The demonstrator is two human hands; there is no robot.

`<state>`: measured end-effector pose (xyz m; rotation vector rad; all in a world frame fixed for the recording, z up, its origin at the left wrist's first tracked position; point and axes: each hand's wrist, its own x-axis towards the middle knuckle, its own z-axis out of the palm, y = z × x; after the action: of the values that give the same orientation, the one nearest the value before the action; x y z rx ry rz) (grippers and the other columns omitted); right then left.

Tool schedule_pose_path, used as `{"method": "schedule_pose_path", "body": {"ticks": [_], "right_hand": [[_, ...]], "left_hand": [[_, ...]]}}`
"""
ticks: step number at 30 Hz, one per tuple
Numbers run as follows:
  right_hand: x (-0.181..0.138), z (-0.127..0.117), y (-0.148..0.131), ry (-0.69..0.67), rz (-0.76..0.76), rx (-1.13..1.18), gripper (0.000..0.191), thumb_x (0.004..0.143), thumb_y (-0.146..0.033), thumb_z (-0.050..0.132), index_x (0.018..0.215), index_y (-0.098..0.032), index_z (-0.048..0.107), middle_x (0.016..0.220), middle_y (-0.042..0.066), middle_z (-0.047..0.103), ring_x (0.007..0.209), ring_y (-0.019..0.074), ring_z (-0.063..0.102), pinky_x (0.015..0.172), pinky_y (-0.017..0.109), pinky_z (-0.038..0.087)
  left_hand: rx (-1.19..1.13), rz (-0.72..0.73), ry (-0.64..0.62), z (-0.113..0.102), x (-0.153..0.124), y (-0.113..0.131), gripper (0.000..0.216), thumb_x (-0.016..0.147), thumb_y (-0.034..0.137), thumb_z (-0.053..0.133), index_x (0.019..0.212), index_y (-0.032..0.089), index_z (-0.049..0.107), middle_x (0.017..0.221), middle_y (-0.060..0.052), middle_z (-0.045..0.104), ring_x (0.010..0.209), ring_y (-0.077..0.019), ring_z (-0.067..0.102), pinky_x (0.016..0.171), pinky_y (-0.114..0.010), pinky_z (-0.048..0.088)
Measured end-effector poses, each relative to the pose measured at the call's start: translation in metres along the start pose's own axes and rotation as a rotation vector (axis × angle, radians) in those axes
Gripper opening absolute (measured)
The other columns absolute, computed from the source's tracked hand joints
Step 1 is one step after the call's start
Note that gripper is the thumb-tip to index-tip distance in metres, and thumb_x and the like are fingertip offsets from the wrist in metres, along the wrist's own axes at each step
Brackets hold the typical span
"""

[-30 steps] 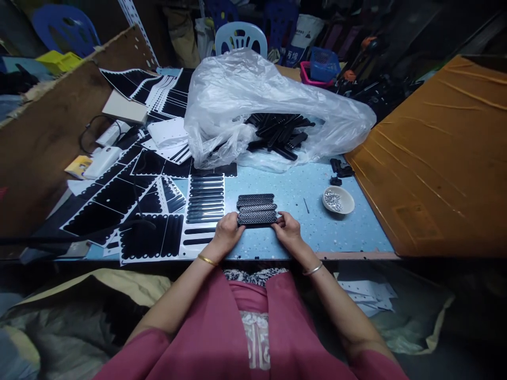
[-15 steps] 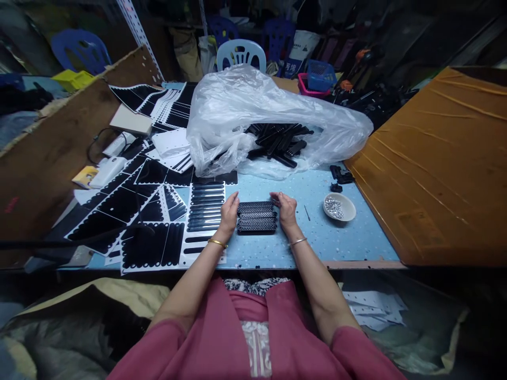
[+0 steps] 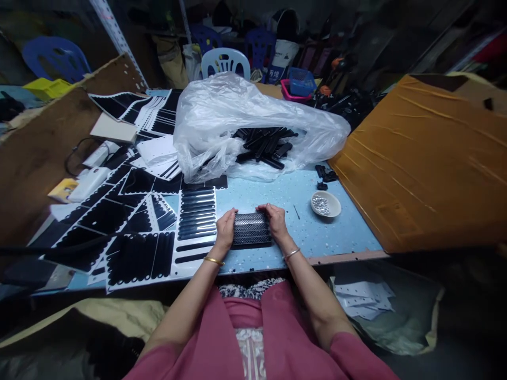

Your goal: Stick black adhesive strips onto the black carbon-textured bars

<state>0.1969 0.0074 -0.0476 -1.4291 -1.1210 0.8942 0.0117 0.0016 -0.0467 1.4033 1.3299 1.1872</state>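
Three black perforated plastic strips [image 3: 252,229] lie pushed together side by side on the blue table [image 3: 277,195] in front of me. My left hand [image 3: 225,228] presses against their left ends and my right hand [image 3: 274,221] against their right ends, fingers curled over the far edge. Both hands grip the bundle between them.
A clear plastic bag [image 3: 245,121] holding several more black strips lies behind. Black-and-white sticker sheets [image 3: 158,221] cover the table's left. A small white bowl of metal bits [image 3: 325,203] sits to the right, beside an orange-brown board [image 3: 420,163]. Brown board [image 3: 43,142] stands at left.
The spread-out strips have been squeezed together into one tight block. My hands moved from the near strip to the far edge, then closed in on both ends.
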Motion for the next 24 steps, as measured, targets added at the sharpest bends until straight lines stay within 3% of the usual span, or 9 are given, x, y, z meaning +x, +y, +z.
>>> {"method": "schedule_pose_path", "body": {"ticks": [4,7,10,13,16,18,20,22,24], "right_hand": [[0.011,-0.028,-0.016,0.094,-0.023,-0.111,0.037,0.078,-0.052,0.056,0.071,-0.019,0.071,0.075,0.006,0.074,0.075,0.0203,0.068,0.069,0.033,0.054],[-0.008,-0.062,-0.036,0.111,-0.028,-0.171,0.032,0.073,-0.048,0.063,0.064,-0.018,0.069,0.063,0.006,0.07,0.061,0.0197,0.064,0.059,0.032,0.052],[-0.041,-0.091,-0.048,0.125,-0.048,-0.245,0.029,0.075,-0.047,0.066,0.072,-0.018,0.071,0.064,0.006,0.071,0.057,0.0202,0.064,0.053,0.032,0.051],[-0.075,-0.095,-0.047,0.022,-0.146,-0.39,0.021,0.08,-0.043,0.066,0.082,-0.023,0.073,0.072,0.007,0.073,0.063,0.023,0.068,0.06,0.036,0.056],[-0.119,-0.058,-0.048,-0.295,-0.404,-0.399,0.01,0.083,-0.034,0.065,0.089,-0.028,0.072,0.08,0.005,0.074,0.067,0.0221,0.07,0.061,0.036,0.058],[-0.146,-0.018,-0.049,-0.521,-0.595,-0.345,0.024,0.085,-0.027,0.064,0.108,-0.028,0.068,0.095,0.007,0.075,0.085,0.0243,0.071,0.073,0.039,0.059],[-0.162,0.025,-0.047,-0.622,-0.731,-0.377,0.035,0.086,-0.022,0.061,0.121,-0.025,0.063,0.115,0.012,0.07,0.109,0.029,0.064,0.089,0.047,0.055],[-0.166,0.063,-0.041,-0.665,-0.817,-0.468,0.041,0.085,-0.023,0.06,0.126,-0.02,0.06,0.121,0.017,0.066,0.119,0.0335,0.057,0.092,0.051,0.05],[-0.161,0.089,-0.031,-0.723,-0.862,-0.61,0.041,0.084,-0.025,0.061,0.124,-0.016,0.061,0.127,0.02,0.063,0.122,0.0376,0.053,0.089,0.053,0.047]], "left_hand": [[-0.02,0.004,-0.001,0.003,0.008,-0.009,0.045,0.09,0.049,0.048,0.104,0.013,0.071,0.118,-0.014,0.07,0.12,-0.0276,0.059,0.11,-0.046,0.039],[0.028,0.035,-0.003,-0.006,0.003,-0.001,0.043,0.091,0.045,0.047,0.109,0.013,0.07,0.122,-0.016,0.068,0.124,-0.029,0.057,0.11,-0.05,0.039],[0.188,0.203,-0.029,-0.036,-0.022,0.017,0.037,0.091,0.037,0.051,0.116,0.014,0.067,0.127,-0.018,0.064,0.125,-0.0292,0.056,0.107,-0.049,0.043],[0.457,0.429,-0.064,-0.078,-0.064,0.03,0.041,0.085,0.033,0.062,0.122,0.016,0.064,0.125,-0.018,0.065,0.131,-0.0328,0.05,0.106,-0.052,0.043],[0.724,0.443,-0.107,-0.119,-0.117,0.024,0.058,0.077,0.041,0.071,0.127,0.014,0.06,0.129,-0.022,0.061,0.136,-0.0416,0.041,0.105,-0.061,0.039],[0.851,0.38,-0.124,-0.138,-0.146,0.01,0.061,0.078,0.038,0.07,0.131,0.011,0.056,0.133,-0.025,0.057,0.136,-0.0446,0.039,0.103,-0.064,0.038],[0.903,0.336,-0.14,-0.149,-0.165,-0.006,0.049,0.084,0.019,0.059,0.132,0.014,0.056,0.135,-0.021,0.057,0.138,-0.0406,0.037,0.104,-0.063,0.039],[0.892,0.334,-0.11,-0.151,-0.173,-0.019,0.05,0.082,0.003,0.047,0.128,0.017,0.059,0.133,-0.016,0.06,0.139,-0.0344,0.039,0.105,-0.059,0.04],[0.84,0.364,-0.051,-0.148,-0.175,-0.022,0.049,0.082,-0.001,0.042,0.122,0.017,0.063,0.125,-0.014,0.066,0.133,-0.0307,0.048,0.104,-0.055,0.044]]}}
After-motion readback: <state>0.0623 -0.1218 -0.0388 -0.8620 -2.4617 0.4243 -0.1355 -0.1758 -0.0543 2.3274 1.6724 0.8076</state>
